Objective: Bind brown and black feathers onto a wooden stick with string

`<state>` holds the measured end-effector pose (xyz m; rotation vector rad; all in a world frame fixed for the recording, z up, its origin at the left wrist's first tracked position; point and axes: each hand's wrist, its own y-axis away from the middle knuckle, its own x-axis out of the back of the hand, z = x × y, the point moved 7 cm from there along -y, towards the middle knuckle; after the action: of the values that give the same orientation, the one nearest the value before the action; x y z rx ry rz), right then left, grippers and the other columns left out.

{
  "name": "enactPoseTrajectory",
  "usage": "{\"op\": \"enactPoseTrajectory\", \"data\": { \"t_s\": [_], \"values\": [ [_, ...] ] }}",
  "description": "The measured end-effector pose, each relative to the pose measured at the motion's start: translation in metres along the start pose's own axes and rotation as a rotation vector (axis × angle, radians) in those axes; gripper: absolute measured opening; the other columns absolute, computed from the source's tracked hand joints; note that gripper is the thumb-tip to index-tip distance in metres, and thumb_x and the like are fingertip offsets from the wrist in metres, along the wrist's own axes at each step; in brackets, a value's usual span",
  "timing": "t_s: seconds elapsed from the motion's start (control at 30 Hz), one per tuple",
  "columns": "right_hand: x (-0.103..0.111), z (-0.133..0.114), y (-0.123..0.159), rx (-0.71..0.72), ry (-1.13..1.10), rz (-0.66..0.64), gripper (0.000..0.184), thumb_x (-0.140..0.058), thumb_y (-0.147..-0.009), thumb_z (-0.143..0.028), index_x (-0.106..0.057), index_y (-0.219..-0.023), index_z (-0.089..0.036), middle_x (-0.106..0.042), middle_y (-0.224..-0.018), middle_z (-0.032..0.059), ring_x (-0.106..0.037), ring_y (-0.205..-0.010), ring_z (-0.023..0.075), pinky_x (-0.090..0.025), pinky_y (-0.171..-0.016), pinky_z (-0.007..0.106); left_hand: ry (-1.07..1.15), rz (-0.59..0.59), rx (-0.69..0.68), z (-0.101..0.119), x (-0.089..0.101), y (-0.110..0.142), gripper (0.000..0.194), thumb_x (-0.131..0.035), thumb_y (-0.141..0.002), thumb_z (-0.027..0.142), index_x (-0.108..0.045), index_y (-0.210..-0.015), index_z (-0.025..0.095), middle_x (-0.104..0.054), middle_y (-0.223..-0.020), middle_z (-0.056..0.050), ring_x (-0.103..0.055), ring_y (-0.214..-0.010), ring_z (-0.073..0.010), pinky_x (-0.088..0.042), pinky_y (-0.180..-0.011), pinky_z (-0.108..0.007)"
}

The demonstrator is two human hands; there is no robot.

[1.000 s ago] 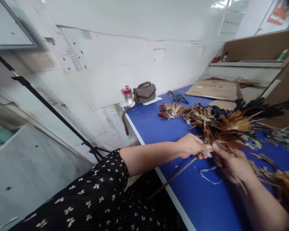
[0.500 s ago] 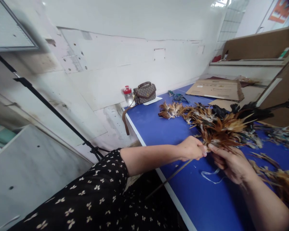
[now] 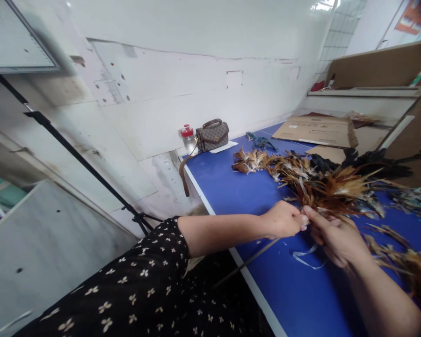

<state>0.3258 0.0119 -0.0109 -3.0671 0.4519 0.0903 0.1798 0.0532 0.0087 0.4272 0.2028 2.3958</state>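
Observation:
My left hand [image 3: 282, 219] is closed round a thin brown stick [image 3: 247, 262] just below a bunch of brown and orange feathers [image 3: 331, 189]. My right hand [image 3: 331, 234] is closed on the base of that feather bunch, touching the left hand. The stick slants down past the near edge of the blue table [image 3: 231, 187]. A pale strip of tape or ribbon [image 3: 303, 257] lies on the table under my hands.
More loose feathers [image 3: 256, 160] trail across the table towards the back, and others lie at the right [image 3: 407, 262]. A brown handbag [image 3: 212, 135] and a red-lidded jar [image 3: 187, 135] stand at the far corner. Flat cardboard [image 3: 315, 131] lies at the back. A black tripod leg [image 3: 73, 157] crosses the wall on the left.
Both hands keep hold of the stick and feathers. The feather bunch has turned slightly in my hands, and the view has shifted a little.

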Motion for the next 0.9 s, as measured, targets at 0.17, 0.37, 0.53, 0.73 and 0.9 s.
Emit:
{"op": "enactPoseTrajectory", "data": {
  "t_s": [0.17, 0.37, 0.53, 0.73, 0.9],
  "values": [
    [-0.002, -0.002, 0.004, -0.076, -0.057, 0.068, 0.069, -0.113, -0.062, -0.062, -0.055, -0.067, -0.024, -0.041, -0.06, -0.0075, -0.037, -0.049, 0.0089, -0.031, -0.037, 0.023, 0.16, -0.032, -0.007, 0.002, -0.003, 0.004, 0.044, -0.071, -0.111, 0.03, -0.062, -0.07, 0.017, -0.057, -0.058, 0.004, -0.048, -0.053, -0.0066, -0.038, -0.056, -0.022],
    [-0.007, -0.011, 0.005, -0.063, -0.093, 0.034, 0.07, -0.114, -0.058, -0.067, -0.061, -0.073, -0.023, -0.041, -0.064, -0.0074, -0.033, -0.05, 0.0072, -0.029, -0.035, 0.021, 0.224, -0.068, 0.012, 0.001, 0.012, -0.007, 0.039, -0.084, -0.104, 0.044, -0.074, -0.082, 0.014, -0.071, -0.073, -0.002, -0.063, -0.064, -0.0115, -0.052, -0.068, -0.027],
    [-0.012, -0.013, 0.006, -0.094, -0.121, 0.065, 0.077, -0.116, -0.052, -0.07, -0.059, -0.076, -0.023, -0.041, -0.066, -0.0084, -0.031, -0.05, 0.0054, -0.03, -0.035, 0.019, 0.22, 0.352, -0.211, 0.034, 0.061, -0.024, 0.033, -0.094, -0.095, 0.042, -0.077, -0.085, 0.015, -0.066, -0.072, 0.003, -0.056, -0.07, -0.0094, -0.046, -0.07, -0.023],
    [-0.012, -0.012, 0.006, -0.087, -0.109, 0.06, 0.076, -0.115, -0.054, -0.07, -0.061, -0.08, -0.024, -0.041, -0.065, -0.0094, -0.032, -0.049, 0.0059, -0.029, -0.036, 0.019, 0.269, 0.235, -0.161, 0.057, 0.051, -0.045, 0.038, -0.105, -0.077, 0.038, -0.074, -0.075, 0.016, -0.065, -0.069, 0.004, -0.053, -0.068, -0.0098, -0.045, -0.07, -0.026],
    [-0.009, -0.004, 0.004, -0.075, -0.117, 0.049, 0.071, -0.111, -0.064, -0.068, -0.057, -0.08, -0.026, -0.04, -0.063, -0.0102, -0.031, -0.047, 0.0067, -0.028, -0.035, 0.021, 0.424, 0.229, -0.297, 0.057, 0.046, -0.037, 0.042, -0.106, -0.075, 0.042, -0.075, -0.08, 0.015, -0.07, -0.079, 0.001, -0.057, -0.074, -0.0093, -0.05, -0.078, -0.027]
  ]
}}
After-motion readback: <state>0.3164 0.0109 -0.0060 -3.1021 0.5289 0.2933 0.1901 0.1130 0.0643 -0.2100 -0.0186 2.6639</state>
